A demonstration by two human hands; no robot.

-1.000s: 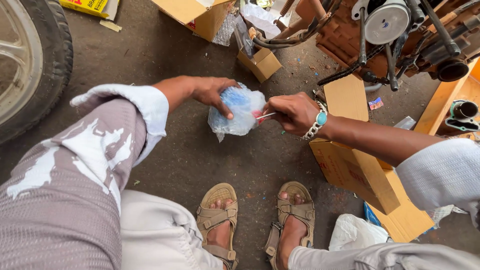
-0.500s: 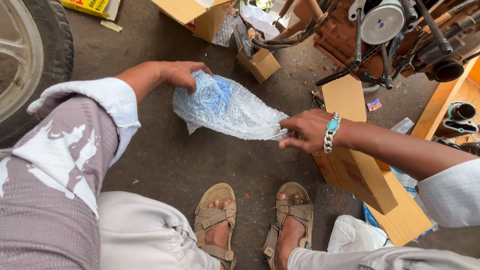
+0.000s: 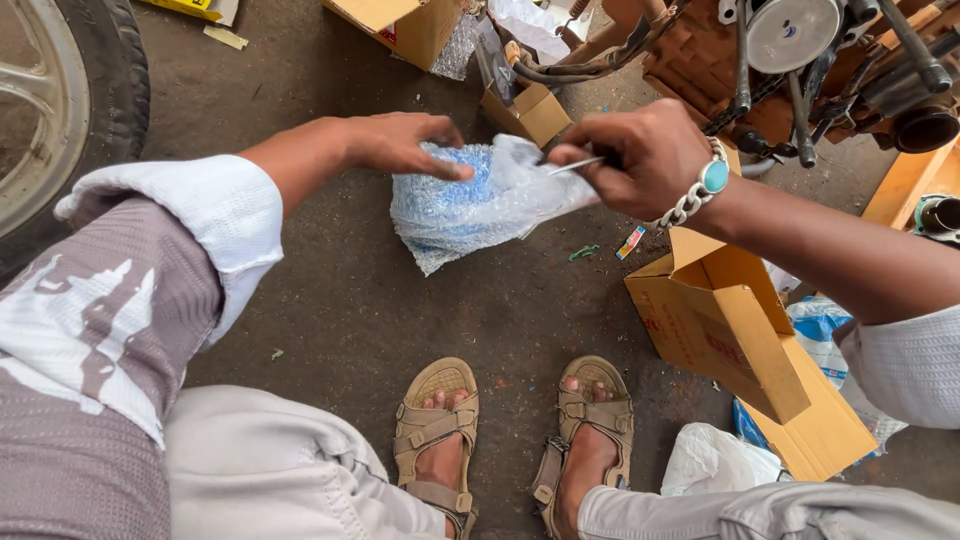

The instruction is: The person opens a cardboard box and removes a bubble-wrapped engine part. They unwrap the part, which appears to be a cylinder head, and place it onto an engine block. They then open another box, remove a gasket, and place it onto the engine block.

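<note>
A bundle of clear bubble wrap with something blue inside hangs in the air above the concrete floor. My left hand grips its upper left side, fingers pressed onto the wrap. My right hand, with a silver bracelet set with a turquoise stone, pinches the right end of the wrap and also holds a thin metal blade or tool that points left at the bundle. What the blue thing inside is cannot be made out.
An open cardboard box lies by my right foot, white and blue plastic bags beside it. A small carton and a bigger box lie ahead. A rusty engine stands top right, a car tyre top left.
The wrap was a tight ball, then pulled out long between my hands; now it is bunched again, and my right hand has risen and come in close to the left.
</note>
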